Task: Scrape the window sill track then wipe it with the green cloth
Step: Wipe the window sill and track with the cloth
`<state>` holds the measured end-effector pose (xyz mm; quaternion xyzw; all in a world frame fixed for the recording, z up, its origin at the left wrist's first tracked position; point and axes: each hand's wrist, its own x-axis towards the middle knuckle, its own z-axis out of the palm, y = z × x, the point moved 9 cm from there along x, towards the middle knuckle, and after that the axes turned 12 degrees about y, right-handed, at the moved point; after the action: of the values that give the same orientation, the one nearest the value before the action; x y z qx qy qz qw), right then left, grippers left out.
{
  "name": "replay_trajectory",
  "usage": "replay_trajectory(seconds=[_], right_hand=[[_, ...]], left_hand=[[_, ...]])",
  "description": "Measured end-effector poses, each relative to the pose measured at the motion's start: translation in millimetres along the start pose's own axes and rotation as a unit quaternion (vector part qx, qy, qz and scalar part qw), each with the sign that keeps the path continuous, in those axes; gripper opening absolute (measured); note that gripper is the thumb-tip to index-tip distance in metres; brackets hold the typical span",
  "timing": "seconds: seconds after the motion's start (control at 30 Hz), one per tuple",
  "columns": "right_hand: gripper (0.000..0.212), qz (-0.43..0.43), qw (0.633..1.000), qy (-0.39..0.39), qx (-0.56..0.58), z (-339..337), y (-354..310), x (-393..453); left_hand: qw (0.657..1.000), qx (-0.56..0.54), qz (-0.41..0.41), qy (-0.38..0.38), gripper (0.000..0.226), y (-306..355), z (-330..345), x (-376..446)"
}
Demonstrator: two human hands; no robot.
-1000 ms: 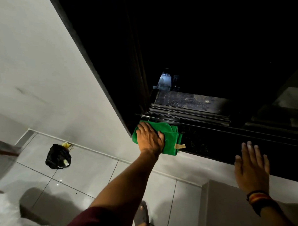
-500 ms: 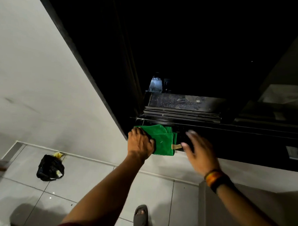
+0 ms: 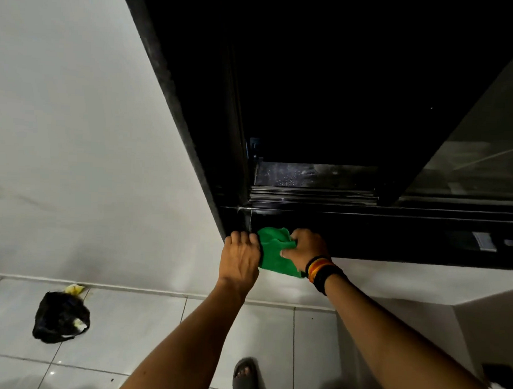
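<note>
I had both hands on the green cloth (image 3: 276,254), which hung bunched over the front edge of the black window sill (image 3: 394,238), near the sill's left end where it met the dark window frame (image 3: 193,127). My left hand (image 3: 240,259) was closed on the cloth's left side, fingers curled over the sill's corner with the knuckles up. My right hand (image 3: 303,247) gripped the cloth's right side, thumb pressed onto the fabric and fingers folded around its upper edge. The cloth sat between the two hands, its lower part drooping below the sill against the white wall (image 3: 76,127). On my right wrist I wore a striped wristband (image 3: 321,269), just beside the cloth's lower corner.

Behind the sill, the metal track (image 3: 314,195) ran in parallel ridges, and past it lay a dusty, speckled ledge (image 3: 309,176). The track lay apart from the cloth. To the right along the sill was the glass pane (image 3: 471,162), reflecting faintly.

Below the sill, on the tiled floor (image 3: 140,330), a crumpled black bag (image 3: 60,318) lay well to the left by the wall, with a yellow scrap (image 3: 74,289) touching its top. My sandalled foot (image 3: 245,379) stood on the tiles below my hands.
</note>
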<state>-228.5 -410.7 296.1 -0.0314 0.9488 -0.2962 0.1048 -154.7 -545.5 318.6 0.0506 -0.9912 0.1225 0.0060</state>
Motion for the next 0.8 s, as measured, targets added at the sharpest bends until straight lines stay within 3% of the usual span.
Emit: replay_trajectory(seconds=[0.1, 0.17, 0.23, 0.33, 0.4, 0.57, 0.7, 0.8], right_hand=[[0.028, 0.061, 0.995, -0.012, 0.079, 0, 33, -15], [0.031, 0.087, 0.989, -0.014, 0.115, -6, 60, -28], [0.028, 0.125, 0.978, -0.018, 0.165, -12, 95, -43], [0.025, 0.196, 0.949, -0.022, 0.247, -24, 160, -72], [0.031, 0.263, 0.917, 0.005, 0.301, -30, 208, -95], [0.032, 0.391, 0.798, 0.163, 0.427, -40, 325, -183], [0.017, 0.482, 0.713, 0.23, 0.454, -22, 420, -274], [0.023, 0.54, 0.657, 0.266, 0.453, 6, 485, -333]], left_hand=[[0.997, -0.072, 0.03, 0.027, 0.038, -3, -1, -5], [0.984, -0.176, 0.005, 0.016, 0.045, 0, 4, -3], [0.955, -0.292, -0.032, -0.051, 0.041, 14, 14, 1], [0.899, -0.394, -0.025, -0.189, 0.022, 74, 38, 1], [0.851, -0.467, -0.026, -0.238, 0.028, 118, 49, -1], [0.746, -0.587, -0.041, -0.311, 0.054, 245, 66, -25], [0.725, -0.591, 0.008, -0.354, 0.05, 353, 87, -67], [0.723, -0.56, 0.075, -0.397, 0.048, 431, 124, -110]])
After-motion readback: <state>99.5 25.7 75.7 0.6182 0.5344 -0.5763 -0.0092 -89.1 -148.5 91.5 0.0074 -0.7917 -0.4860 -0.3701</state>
